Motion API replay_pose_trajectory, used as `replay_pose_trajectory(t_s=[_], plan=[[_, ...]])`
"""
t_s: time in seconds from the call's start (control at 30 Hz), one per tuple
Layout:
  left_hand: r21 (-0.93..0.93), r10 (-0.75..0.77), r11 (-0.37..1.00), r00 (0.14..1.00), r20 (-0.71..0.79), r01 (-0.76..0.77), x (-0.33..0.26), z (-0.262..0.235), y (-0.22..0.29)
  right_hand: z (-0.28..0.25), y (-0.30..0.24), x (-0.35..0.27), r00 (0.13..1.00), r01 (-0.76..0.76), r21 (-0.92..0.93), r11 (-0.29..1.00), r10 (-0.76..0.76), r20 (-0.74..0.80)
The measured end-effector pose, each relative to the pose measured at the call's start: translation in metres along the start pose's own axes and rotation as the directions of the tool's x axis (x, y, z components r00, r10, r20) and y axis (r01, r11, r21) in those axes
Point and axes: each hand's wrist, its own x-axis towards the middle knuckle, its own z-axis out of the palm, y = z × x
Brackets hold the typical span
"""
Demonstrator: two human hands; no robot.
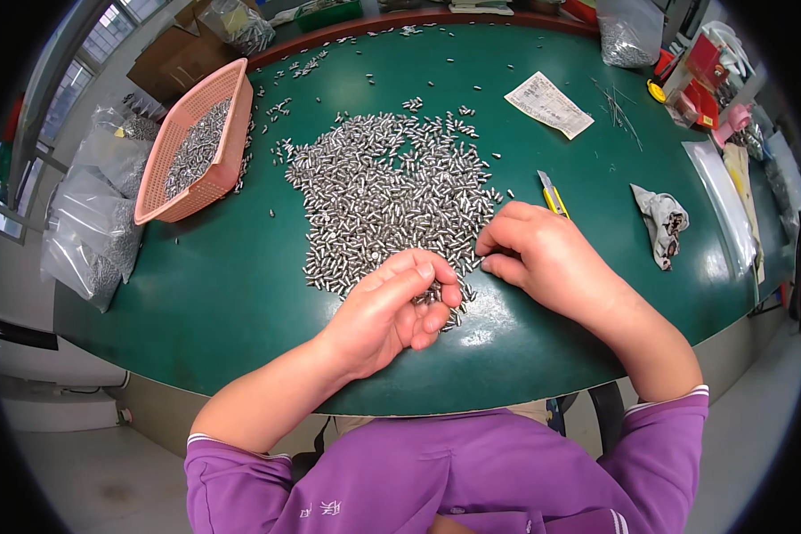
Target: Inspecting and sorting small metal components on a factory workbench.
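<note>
A broad pile of small, shiny, bullet-shaped metal pieces (392, 196) is spread over the green tabletop. At its near edge my left hand (387, 307) is turned partly palm up, with its fingers curled inward. Metal pieces show in the gap by its thumb, but I cannot tell whether they lie in the hand or behind it. My right hand (538, 254) is at the pile's right edge, thumb and index finger pinched close together beside some pieces. Whatever sits between those fingertips is too small to make out.
A pink plastic basket (231, 165) of metal pieces stands at the left, beside filled clear bags (89, 236). Rightward lie a yellow utility knife (553, 194), a printed paper slip (550, 105), thin wires (618, 111), a stained cloth (661, 222) and plastic sleeves (719, 200).
</note>
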Motion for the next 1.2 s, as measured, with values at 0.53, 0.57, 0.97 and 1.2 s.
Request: replay_pose_trajectory(t_s=[0.53,0.57,0.97,1.2], plan=[[0.138,-0.106,0.984,0.992,-0.068,0.114,-0.003,0.008,0.000,0.005,-0.018,0.005,0.956,0.288,0.259,0.922,-0.260,-0.135],[0.153,-0.110,0.981,0.992,-0.068,0.119,-0.003,0.008,0.000,0.006,-0.017,0.005,0.956,0.289,0.281,0.915,-0.261,-0.132],[0.052,-0.067,0.996,0.998,0.004,0.066,-0.001,0.002,-0.001,0.001,0.001,0.000,0.991,0.131,-0.068,0.989,-0.132,-0.012],[0.051,-0.039,0.998,0.999,0.018,0.038,-0.002,0.001,0.000,-0.006,-0.003,0.001,0.999,0.037,-0.033,0.999,-0.036,0.027]])
